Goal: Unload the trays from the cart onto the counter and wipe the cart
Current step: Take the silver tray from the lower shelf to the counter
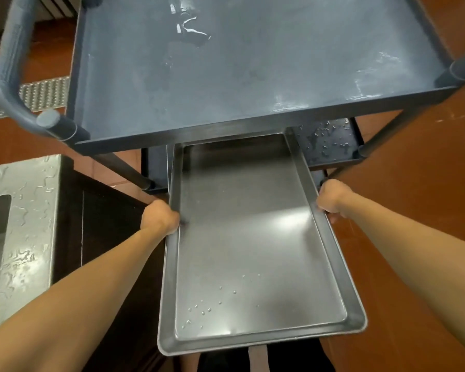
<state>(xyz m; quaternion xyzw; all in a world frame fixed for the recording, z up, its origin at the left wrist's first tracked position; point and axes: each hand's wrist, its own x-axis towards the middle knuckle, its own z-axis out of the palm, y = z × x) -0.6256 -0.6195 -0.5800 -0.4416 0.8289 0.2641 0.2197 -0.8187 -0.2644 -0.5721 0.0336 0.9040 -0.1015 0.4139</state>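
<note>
one metal tray [253, 251] in my two hands, half out from under the cart's top shelf [253, 63].

i count one tray, two hands and two cart shelves in sight. my left hand [160, 216] at 9 o'clock and my right hand [332, 198] at 3 o'clock each curl round a long rim of the tray, my fingers mostly hidden under the edges. its far end at 12 o'clock is tucked beneath the wet top shelf, so i can't tell whether it rests on the lower shelf [330, 140], which shows only a droplet-covered corner. the steel tabletop [30, 224] at 9 o'clock is cut off by the frame.
</note>
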